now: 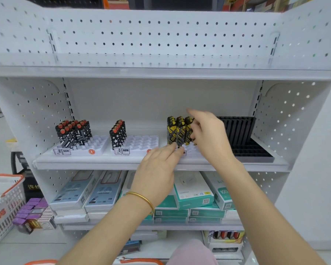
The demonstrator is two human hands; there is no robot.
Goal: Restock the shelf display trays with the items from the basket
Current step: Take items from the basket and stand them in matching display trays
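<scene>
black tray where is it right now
In the head view, the black tray sits at the right end of the middle shelf, just right of the yellow-and-black packs the right hand grips.

Three display trays side by side on middle shelf, slotted rack at right, boxes below, basket far left

Data-cable boxes beside teal boxes; purple packs further left.

Matt white metal shelf, white plastic tray, glossy gold bangle
</scene>
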